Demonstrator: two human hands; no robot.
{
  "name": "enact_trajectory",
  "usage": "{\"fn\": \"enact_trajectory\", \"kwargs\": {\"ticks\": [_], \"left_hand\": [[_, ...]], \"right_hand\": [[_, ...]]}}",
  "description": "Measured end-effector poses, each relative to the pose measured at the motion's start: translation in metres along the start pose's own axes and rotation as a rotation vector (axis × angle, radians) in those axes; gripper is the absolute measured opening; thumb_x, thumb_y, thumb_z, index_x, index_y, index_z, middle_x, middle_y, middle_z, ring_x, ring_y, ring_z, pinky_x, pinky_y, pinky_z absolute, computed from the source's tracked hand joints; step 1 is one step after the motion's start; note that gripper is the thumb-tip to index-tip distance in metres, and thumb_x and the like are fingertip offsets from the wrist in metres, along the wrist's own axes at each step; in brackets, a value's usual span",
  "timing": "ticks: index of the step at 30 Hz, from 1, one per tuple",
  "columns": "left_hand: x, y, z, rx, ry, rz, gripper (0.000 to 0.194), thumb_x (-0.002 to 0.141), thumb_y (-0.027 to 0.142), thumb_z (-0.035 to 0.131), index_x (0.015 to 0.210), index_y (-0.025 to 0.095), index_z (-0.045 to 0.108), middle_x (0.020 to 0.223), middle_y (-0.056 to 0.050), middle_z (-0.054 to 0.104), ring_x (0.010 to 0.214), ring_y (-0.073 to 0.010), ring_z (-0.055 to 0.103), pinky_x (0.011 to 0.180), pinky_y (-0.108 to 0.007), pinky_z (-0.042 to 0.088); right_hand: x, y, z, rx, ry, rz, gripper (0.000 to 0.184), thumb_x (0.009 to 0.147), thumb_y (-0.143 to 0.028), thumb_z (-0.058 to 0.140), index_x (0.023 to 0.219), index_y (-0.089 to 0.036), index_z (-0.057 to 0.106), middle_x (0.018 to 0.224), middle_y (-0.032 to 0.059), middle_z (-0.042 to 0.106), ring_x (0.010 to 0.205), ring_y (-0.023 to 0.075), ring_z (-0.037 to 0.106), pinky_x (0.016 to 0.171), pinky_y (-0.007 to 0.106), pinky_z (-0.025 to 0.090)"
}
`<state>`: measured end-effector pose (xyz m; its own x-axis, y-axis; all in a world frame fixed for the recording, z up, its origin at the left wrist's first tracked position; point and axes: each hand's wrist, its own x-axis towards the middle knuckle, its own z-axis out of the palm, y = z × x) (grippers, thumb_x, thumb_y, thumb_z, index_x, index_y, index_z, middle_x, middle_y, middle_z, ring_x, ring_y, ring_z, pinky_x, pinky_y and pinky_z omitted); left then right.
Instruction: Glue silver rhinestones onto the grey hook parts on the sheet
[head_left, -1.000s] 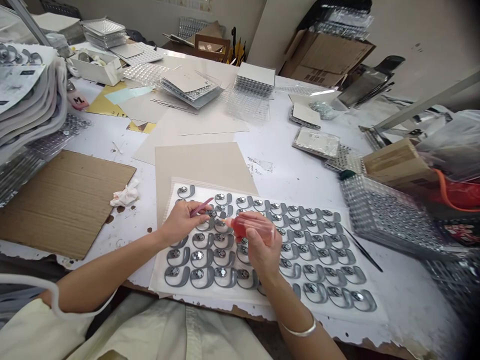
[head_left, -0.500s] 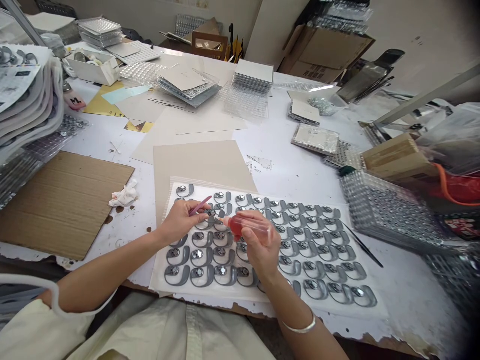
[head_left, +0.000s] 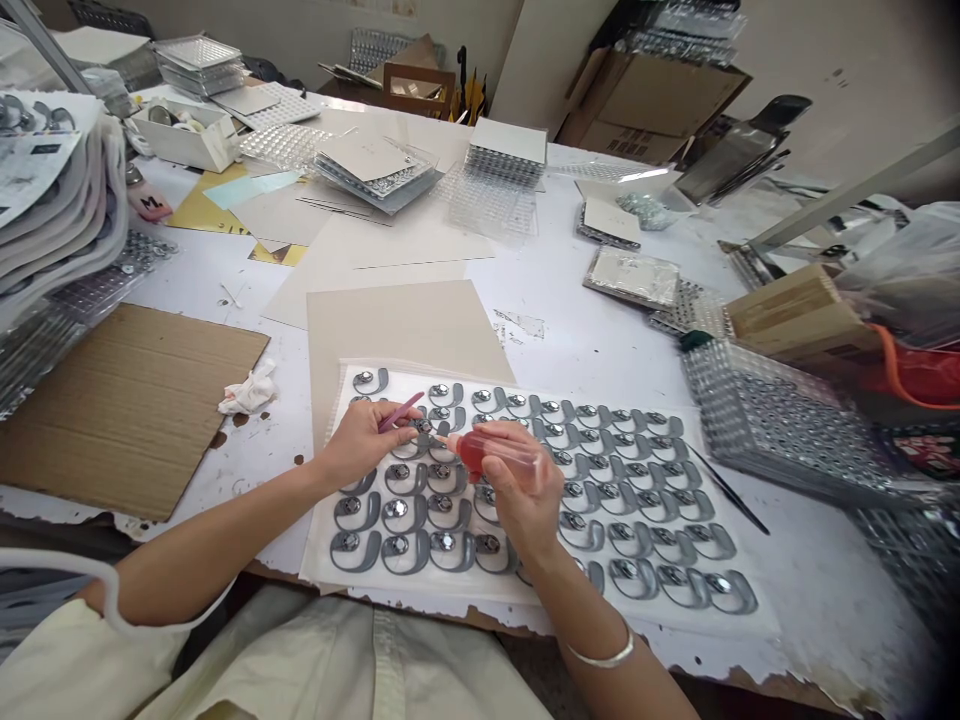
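Note:
My left hand (head_left: 367, 440) is closed, with a slim purple stick-like tool (head_left: 403, 411) slanting up out of its fingers. Its fingertips meet a grey curved piece with a round faceted stone (head_left: 424, 426); whether they grip this piece I cannot tell. Wrapped in my right hand (head_left: 525, 495) is a clear squeeze bottle (head_left: 499, 457) of red liquid, lying almost level. The bottle's thin tip points left, close to the stone by my left fingertips. Below both hands, rows of similar grey curved pieces (head_left: 446, 545) with stones lie on a white sheet (head_left: 330, 520).
A thin black stick (head_left: 727, 490) lies at the sheet's right edge. Brown cardboard (head_left: 127, 400) and a crumpled tissue (head_left: 251, 388) are on the left. Clear trays of small stones (head_left: 780, 420) are stacked at right. Beige card (head_left: 405, 320) lies behind the sheet.

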<state>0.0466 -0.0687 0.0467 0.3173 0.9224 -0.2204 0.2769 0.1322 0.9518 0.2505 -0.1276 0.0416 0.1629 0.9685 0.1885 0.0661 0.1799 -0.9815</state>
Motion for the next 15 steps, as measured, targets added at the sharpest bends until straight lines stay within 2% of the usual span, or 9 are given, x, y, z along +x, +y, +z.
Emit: {"fn": "enact_trajectory", "kwargs": {"ticks": [8,11,15], "left_hand": [[0.001,-0.0038,-0.0003,0.006,-0.001,0.008,0.034,0.076,0.04,0.068,0.098,0.015,0.072,0.076,-0.004,0.065,0.078,-0.0188,0.06,0.067,-0.026,0.048],[0.0006,-0.0029,-0.0005,0.002,0.003,0.0,0.033,0.076,0.039,0.068,0.098,0.015,0.072,0.078,-0.004,0.066,0.079,-0.0187,0.06,0.067,-0.025,0.048],[0.0,-0.0006,-0.0005,-0.003,0.002,-0.002,0.033,0.076,0.038,0.068,0.098,0.015,0.072,0.072,-0.003,0.065,0.075,-0.0181,0.06,0.066,-0.026,0.048]], "right_hand": [[-0.0003,-0.0014,0.0016,0.027,0.013,-0.003,0.025,0.08,-0.034,0.067,0.102,-0.021,0.066,0.096,0.0093,0.064,0.083,0.0241,0.065,0.051,0.035,0.055],[-0.0004,-0.001,0.0011,0.02,0.011,-0.014,0.025,0.08,-0.033,0.067,0.102,-0.021,0.067,0.097,0.0089,0.063,0.083,0.0237,0.065,0.056,0.036,0.056],[-0.0001,-0.0006,0.0,-0.018,0.0,-0.021,0.026,0.08,-0.036,0.067,0.102,-0.022,0.066,0.096,0.0092,0.064,0.087,0.0255,0.065,0.065,0.042,0.057]]}}
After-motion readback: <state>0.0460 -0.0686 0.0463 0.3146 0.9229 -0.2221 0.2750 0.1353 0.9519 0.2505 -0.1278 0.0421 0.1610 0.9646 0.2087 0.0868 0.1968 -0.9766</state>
